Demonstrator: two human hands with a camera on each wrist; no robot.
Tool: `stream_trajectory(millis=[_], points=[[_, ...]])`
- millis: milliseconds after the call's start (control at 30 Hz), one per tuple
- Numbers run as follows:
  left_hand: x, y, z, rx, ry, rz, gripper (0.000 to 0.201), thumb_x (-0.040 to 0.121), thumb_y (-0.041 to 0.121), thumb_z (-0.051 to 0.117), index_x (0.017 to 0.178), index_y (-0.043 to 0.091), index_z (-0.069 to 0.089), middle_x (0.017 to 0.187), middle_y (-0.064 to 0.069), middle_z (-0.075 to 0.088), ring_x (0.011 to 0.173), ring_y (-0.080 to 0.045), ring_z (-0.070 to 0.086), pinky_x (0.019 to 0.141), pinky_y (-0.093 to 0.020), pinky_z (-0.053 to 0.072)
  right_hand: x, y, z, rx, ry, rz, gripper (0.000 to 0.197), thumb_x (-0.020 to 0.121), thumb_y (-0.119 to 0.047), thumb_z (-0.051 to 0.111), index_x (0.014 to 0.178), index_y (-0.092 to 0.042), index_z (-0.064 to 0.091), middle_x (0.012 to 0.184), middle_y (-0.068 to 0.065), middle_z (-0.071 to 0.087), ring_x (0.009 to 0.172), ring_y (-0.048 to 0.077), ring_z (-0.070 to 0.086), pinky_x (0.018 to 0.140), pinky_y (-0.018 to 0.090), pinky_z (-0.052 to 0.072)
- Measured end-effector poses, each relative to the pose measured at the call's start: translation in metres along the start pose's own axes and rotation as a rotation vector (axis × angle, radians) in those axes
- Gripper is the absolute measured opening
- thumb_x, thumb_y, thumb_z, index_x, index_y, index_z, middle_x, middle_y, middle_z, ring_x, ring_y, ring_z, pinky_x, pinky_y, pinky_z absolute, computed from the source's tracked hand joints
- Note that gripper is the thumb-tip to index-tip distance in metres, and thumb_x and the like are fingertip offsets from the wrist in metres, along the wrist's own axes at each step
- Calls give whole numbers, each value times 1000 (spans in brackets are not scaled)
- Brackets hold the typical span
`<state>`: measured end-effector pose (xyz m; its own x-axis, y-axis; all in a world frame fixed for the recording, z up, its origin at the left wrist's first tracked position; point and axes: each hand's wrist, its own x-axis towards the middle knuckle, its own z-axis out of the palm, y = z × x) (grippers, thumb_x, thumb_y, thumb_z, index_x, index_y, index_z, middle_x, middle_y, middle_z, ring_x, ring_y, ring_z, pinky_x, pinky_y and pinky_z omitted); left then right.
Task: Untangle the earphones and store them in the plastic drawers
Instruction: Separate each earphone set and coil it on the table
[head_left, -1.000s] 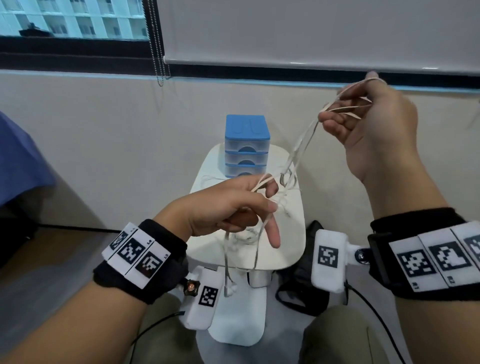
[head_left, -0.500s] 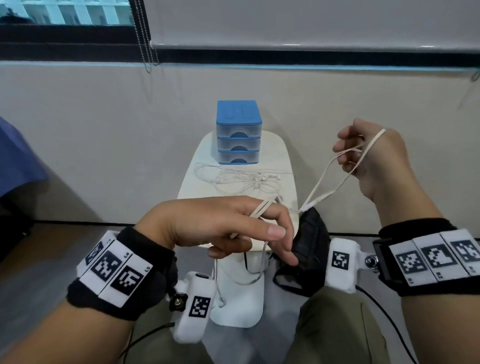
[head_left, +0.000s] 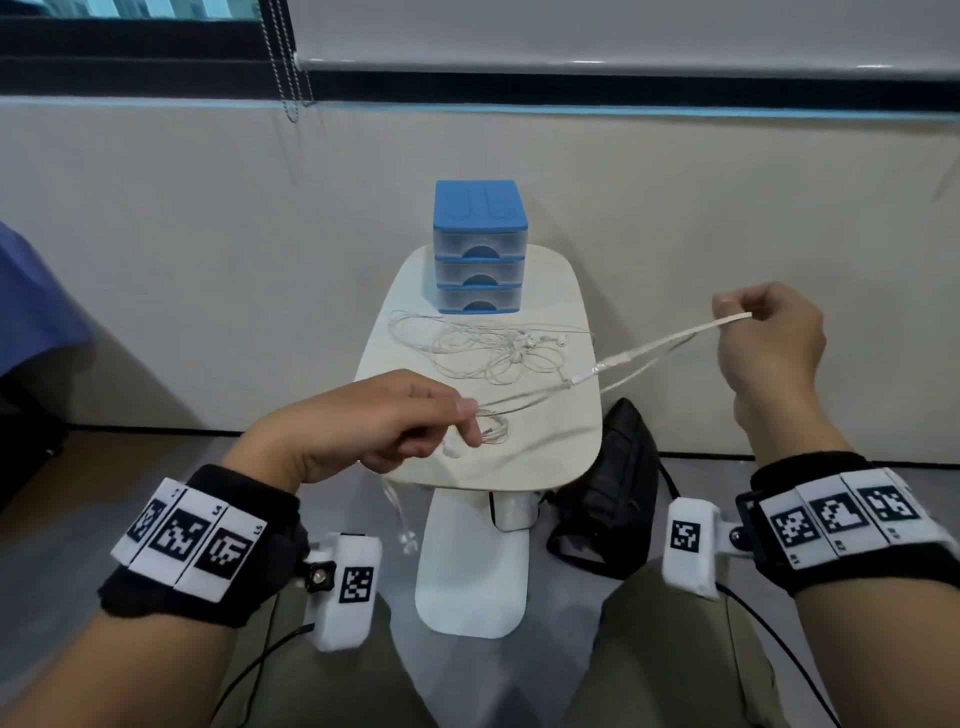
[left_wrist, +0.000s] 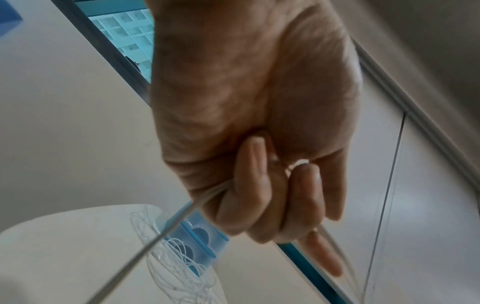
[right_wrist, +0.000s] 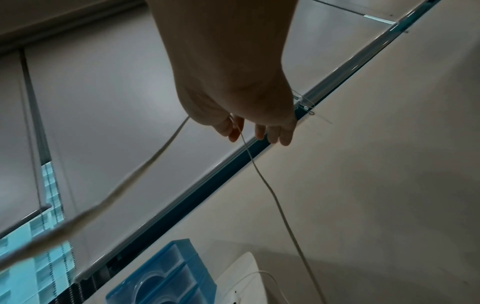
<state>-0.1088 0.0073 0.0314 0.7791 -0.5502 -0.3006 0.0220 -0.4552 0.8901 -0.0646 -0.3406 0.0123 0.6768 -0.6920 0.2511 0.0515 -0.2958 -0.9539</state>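
Note:
A white earphone cable (head_left: 613, 361) stretches across the small white table (head_left: 566, 441) between both hands. My left hand (head_left: 410, 415) pinches one end low over the table's near left part, with earbuds dangling below it. My right hand (head_left: 763, 338) grips the other end, raised to the right of the table. In the left wrist view my left hand (left_wrist: 259, 164) has its fingers curled round the cable (left_wrist: 145, 248). In the right wrist view the cable (right_wrist: 262, 181) runs from my right hand (right_wrist: 246, 115). Another tangled earphone pile (head_left: 488, 345) lies before the blue plastic drawers (head_left: 479, 249), all shut.
A black bag (head_left: 613, 493) sits on the floor right of the table's pedestal. A beige wall stands close behind the table, with a window and blind cord (head_left: 285, 67) above. Blue fabric (head_left: 31, 291) shows at the left edge.
Both hands dropped, the right from high up, and spread apart. The cable now runs nearly straight between them, and the tangled pile on the table came into view.

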Motion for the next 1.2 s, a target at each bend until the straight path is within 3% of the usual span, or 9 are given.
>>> stream_trajectory(millis=[167, 333, 533, 633, 800, 900, 1000, 1100, 1200], points=[[1, -3, -7, -91, 58, 105, 29, 98, 36, 57, 97, 10, 71, 60, -1, 28, 51, -14, 18, 45, -22, 22, 16, 9, -1, -12, 90, -32, 12, 96, -30, 63, 86, -23, 63, 99, 1, 64, 80, 12, 57, 66, 17, 43], [2, -8, -24, -275, 270, 224, 16, 92, 23, 68, 87, 9, 73, 59, 4, 34, 52, -9, 25, 45, -18, 26, 34, 27, -12, 38, 95, 110, 14, 98, -33, 64, 98, -20, 68, 91, -4, 63, 72, 6, 53, 63, 16, 42], [3, -6, -30, -94, 216, 38, 44, 99, 41, 54, 92, 7, 81, 60, 1, 22, 54, -15, 17, 47, -24, 21, 27, 51, -7, -78, -22, 151, 16, 94, -29, 71, 86, -16, 71, 89, 2, 67, 79, 16, 56, 68, 24, 41], [8, -6, -22, -103, 187, 64, 32, 104, 24, 54, 85, 10, 76, 58, -1, 32, 50, -14, 25, 48, -24, 32, 12, 58, 1, -403, -304, 88, 10, 83, -16, 81, 78, -20, 72, 90, 5, 72, 89, 26, 65, 77, 32, 47], [17, 0, -8, -165, 130, 146, 24, 105, 17, 53, 88, 7, 67, 67, -12, 48, 49, -17, 36, 54, -27, 47, -28, 29, 18, -1007, -1059, -85, 64, 77, -23, 85, 133, -39, 59, 130, -2, 49, 129, 29, 41, 109, 43, 40], [23, 6, -4, -171, 129, 170, 23, 106, 16, 50, 90, 5, 63, 67, -13, 49, 49, -19, 37, 56, -28, 48, -49, 7, 27, -717, -1234, -228, 68, 78, -31, 87, 136, -44, 55, 136, -13, 53, 124, 11, 51, 104, 32, 43], [29, 10, -3, -201, 132, 198, 22, 106, 14, 50, 90, 7, 64, 64, -12, 49, 48, -18, 38, 54, -27, 48, -65, -7, 44, -476, -1288, -311, 48, 86, -34, 81, 131, -38, 62, 127, -23, 63, 118, -5, 56, 94, 17, 45], [31, 15, -3, -247, 135, 224, 19, 104, 15, 51, 92, 8, 64, 62, -10, 50, 47, -17, 38, 53, -26, 48, -74, -6, 60, -398, -1199, -353, 14, 97, -24, 69, 110, -24, 75, 99, -15, 75, 95, 2, 70, 77, 19, 47], [31, 13, -10, -282, 144, 223, 17, 101, 16, 54, 98, 7, 67, 62, -9, 50, 48, -17, 39, 54, -27, 50, -66, -7, 61, -301, -1110, -257, 14, 100, -18, 65, 98, -13, 77, 83, 1, 78, 77, 11, 77, 72, 28, 55]])
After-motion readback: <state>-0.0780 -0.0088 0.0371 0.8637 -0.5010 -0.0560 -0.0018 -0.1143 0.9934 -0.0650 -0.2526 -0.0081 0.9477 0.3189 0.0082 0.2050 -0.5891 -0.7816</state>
